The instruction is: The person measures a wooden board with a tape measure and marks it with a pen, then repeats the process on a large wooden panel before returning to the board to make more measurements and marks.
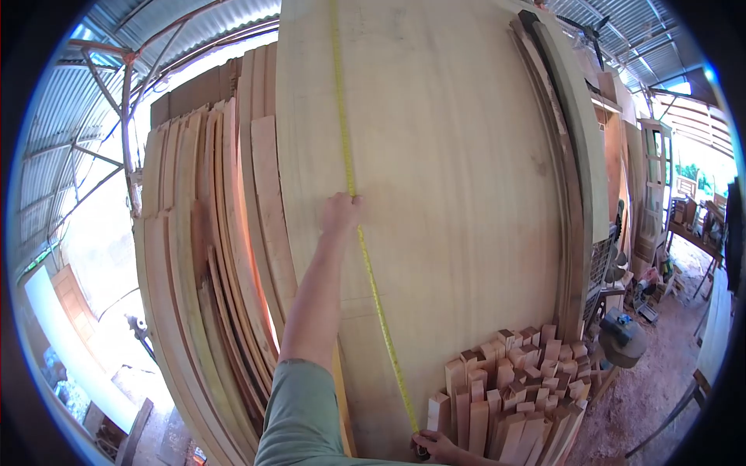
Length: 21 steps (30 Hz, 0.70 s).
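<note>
Nearest to the camera, at the bottom edge of the view, the right hand [439, 448] is closed around the lower end of the yellow tape measure [373, 287]. A small dark part, probably the case, shows at its fingers. The hand is partly cut off by the frame.

From the green sleeve [299, 419] the arm reaches up to the left hand [342, 211], which lies on the tape and keeps it against the big pale board [458, 194]. The fingers are turned away from the camera, so it cannot be told if they pinch the tape or only press it.

The tape lies flat on the board between the two hands and goes on above the left hand to the top of the view. Its upper end is not visible.

By judgement, the pulling out and placing of the tape is done. No mark and no pencil are visible, so the reading or marking seems not yet done.

Just beside the board stand short wood blocks [513, 388], and planks [210, 256] lean on its other side. Farther away is the metal roof [62, 116].
</note>
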Tool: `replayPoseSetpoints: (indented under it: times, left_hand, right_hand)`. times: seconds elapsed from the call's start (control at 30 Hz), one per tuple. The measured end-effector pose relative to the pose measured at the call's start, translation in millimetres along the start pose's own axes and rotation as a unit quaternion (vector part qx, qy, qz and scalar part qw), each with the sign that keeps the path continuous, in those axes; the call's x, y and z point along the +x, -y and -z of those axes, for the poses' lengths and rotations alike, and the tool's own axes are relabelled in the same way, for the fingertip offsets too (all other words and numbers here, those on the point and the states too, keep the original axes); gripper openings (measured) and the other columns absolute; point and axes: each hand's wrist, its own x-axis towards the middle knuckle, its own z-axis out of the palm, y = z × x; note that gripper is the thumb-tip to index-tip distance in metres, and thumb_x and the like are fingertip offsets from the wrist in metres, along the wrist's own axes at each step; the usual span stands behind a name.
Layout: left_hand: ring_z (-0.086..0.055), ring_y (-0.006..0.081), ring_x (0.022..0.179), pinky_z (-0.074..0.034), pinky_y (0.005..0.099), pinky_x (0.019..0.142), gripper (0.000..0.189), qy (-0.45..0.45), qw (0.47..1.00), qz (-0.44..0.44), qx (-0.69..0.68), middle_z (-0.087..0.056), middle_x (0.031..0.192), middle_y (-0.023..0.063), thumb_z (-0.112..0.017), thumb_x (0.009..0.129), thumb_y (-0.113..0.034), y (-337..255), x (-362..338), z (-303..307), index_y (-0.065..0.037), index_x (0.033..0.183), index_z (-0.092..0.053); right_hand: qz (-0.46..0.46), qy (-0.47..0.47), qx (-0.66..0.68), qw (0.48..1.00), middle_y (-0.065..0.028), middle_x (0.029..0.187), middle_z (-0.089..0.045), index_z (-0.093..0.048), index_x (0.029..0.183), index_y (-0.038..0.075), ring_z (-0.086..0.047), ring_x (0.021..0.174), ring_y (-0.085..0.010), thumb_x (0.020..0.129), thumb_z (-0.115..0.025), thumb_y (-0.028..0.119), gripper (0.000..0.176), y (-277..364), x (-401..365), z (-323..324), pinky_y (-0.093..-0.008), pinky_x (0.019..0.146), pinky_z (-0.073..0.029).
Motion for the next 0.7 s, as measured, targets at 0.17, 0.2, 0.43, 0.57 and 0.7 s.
replayPoseSetpoints:
  times: [0.17, 0.2, 0.43, 0.57, 0.7]
  left_hand:
    - [-0.065, 0.0379, 0.093, -0.051, 0.0491, 0.08, 0.042, 0.018, 0.999, 0.039, 0.01, -0.068, 0.095, 0.0212, -0.06, 0.088, -0.04, -11, -9, 9, 0.001, 0.098, -0.066]
    - [-0.065, 0.0376, 0.092, -0.052, 0.0489, 0.08, 0.042, 0.016, 0.999, 0.036, 0.003, -0.068, 0.095, 0.0208, -0.06, 0.088, -0.039, -11, -10, 9, 0.001, 0.099, -0.067]
    - [-0.066, 0.0362, 0.09, -0.052, 0.0475, 0.078, 0.039, 0.004, 1.0, 0.012, 0.013, -0.068, 0.091, 0.0192, -0.059, 0.09, -0.037, -11, -11, 6, 0.0, 0.097, -0.067]
    - [-0.066, 0.0359, 0.088, -0.052, 0.047, 0.078, 0.039, 0.003, 1.0, 0.014, 0.023, -0.069, 0.09, 0.0187, -0.059, 0.09, -0.038, -15, -11, 10, 0.0, 0.097, -0.068]
    - [-0.065, 0.0359, 0.093, -0.051, 0.0468, 0.081, 0.04, 0.008, 0.999, 0.016, 0.035, -0.068, 0.096, 0.0186, -0.059, 0.09, -0.039, -11, -8, 6, -0.001, 0.098, -0.068]
  right_hand:
    - [-0.015, 0.024, 0.022, 0.999, -0.0009, 0.087, -0.065, -0.067, 0.098, 0.004, -0.057, 0.08, -0.0083, 0.098, -0.056, 0.033, 0.031, 1, -2, 0, -0.0243, 0.074, -0.046]
    - [-0.016, 0.022, 0.023, 0.999, -0.0009, 0.087, -0.065, -0.067, 0.098, 0.004, -0.057, 0.08, -0.0083, 0.098, -0.056, 0.033, 0.031, -5, 0, 1, -0.0243, 0.074, -0.046]
    - [-0.005, 0.024, 0.032, 0.999, -0.0017, 0.091, -0.066, -0.066, 0.101, 0.003, -0.057, 0.084, -0.009, 0.099, -0.055, 0.031, 0.029, 0, -6, -1, -0.0246, 0.079, -0.045]
    - [-0.01, 0.015, 0.023, 1.0, -0.0017, 0.092, -0.066, -0.066, 0.101, 0.002, -0.056, 0.086, -0.0089, 0.099, -0.055, 0.03, 0.029, 7, -10, -1, -0.0245, 0.08, -0.045]
    - [0.01, 0.025, 0.038, 0.999, -0.0017, 0.093, -0.066, -0.066, 0.102, 0.002, -0.056, 0.086, -0.0088, 0.099, -0.056, 0.029, 0.029, 4, -11, 0, -0.0243, 0.08, -0.044]
